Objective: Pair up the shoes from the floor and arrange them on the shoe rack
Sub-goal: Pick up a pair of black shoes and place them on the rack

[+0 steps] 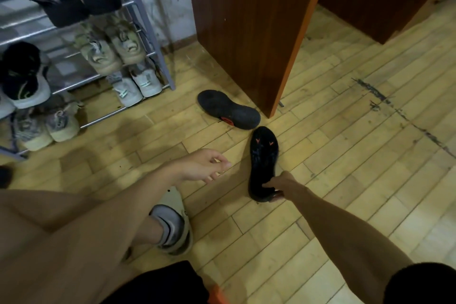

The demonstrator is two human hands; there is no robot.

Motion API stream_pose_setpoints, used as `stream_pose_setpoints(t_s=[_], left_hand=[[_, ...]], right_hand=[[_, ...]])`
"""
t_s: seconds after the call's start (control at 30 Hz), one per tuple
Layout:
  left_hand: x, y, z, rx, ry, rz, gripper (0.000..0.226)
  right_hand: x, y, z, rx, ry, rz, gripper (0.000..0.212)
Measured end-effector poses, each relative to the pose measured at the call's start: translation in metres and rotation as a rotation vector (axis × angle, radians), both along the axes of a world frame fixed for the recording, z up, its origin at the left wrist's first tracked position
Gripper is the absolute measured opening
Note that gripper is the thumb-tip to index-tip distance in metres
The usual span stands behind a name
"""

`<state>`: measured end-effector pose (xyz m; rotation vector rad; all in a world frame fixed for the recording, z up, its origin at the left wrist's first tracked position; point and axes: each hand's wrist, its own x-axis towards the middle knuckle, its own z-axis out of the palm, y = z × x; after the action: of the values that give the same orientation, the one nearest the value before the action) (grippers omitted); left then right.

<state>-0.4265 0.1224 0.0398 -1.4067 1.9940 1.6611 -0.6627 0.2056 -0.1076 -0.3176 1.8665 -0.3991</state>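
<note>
Nearest the camera are the person's bare legs and a foot in a grey sandal (172, 232). Just beyond, the right hand (280, 184) pinches the near end of a black shoe (262, 160), sole up, its far end pointing away. That grip is narrow, closed on the shoe's rim only. The left hand (204, 165) hangs empty above the floor (345, 155), fingers loosely curled, half wide.

Its likely mate, a second black shoe (228, 109), lies sole up on the floor just beyond, near the foot of a brown cabinet (249, 27). The rack (145, 20) stands far left, with pairs on every tier in view.

Risks, as I judge them: the fingertip hold at one end lets the shoe swing or slip when lifted. Open rack space is hard to spot, so a forced fit could knock a neighbour off its rails. Reaching for the mate could bump the cabinet corner.

No writing or brand can be read; only orange marks show on both soles.
</note>
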Motion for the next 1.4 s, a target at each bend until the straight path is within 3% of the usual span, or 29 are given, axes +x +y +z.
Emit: stream_pose_setpoints(t_s=[0.17, 0.3, 0.4, 0.57, 0.67, 0.83, 0.97, 1.03, 1.13, 1.4], left_hand=[[0.018, -0.007, 0.015, -0.021, -0.054, 0.091, 0.038], [0.035, -0.021, 0.035, -0.076, -0.062, 0.207, 0.038], [0.046, -0.028, 0.056, -0.142, -0.097, 0.223, 0.041], [0.064, -0.031, 0.088, -0.285, -0.111, 0.322, 0.028], [0.079, -0.031, 0.106, -0.357, -0.094, 0.420, 0.040], [0.128, -0.026, 0.140, -0.389, -0.086, 0.601, 0.061], [0.188, -0.020, 0.180, -0.390, 0.024, 0.754, 0.047], [0.221, -0.018, 0.201, -0.447, 0.091, 0.832, 0.036], [0.270, -0.007, 0.225, -0.494, 0.206, 0.954, 0.021], [0.413, 0.038, 0.229, -0.465, 0.334, 1.382, 0.033]], right_hand=[[0.041, -0.028, 0.027, -0.111, -0.163, -0.142, 0.046], [0.068, -0.042, 0.050, -0.181, -0.339, -0.326, 0.030], [0.084, -0.051, 0.076, -0.210, -0.462, -0.343, 0.021], [0.119, -0.073, 0.132, -0.392, -0.409, -0.066, 0.024], [0.146, -0.093, 0.171, -0.502, -0.403, 0.027, 0.038], [0.204, -0.120, 0.239, -0.632, -0.439, 0.269, 0.033], [0.256, -0.134, 0.295, -0.758, -0.488, 0.417, 0.021], [0.285, -0.141, 0.318, -0.791, -0.495, 0.516, 0.016], [0.334, -0.151, 0.345, -0.842, -0.461, 0.649, 0.035], [0.498, -0.158, 0.384, -0.798, -0.352, 1.056, 0.038]])
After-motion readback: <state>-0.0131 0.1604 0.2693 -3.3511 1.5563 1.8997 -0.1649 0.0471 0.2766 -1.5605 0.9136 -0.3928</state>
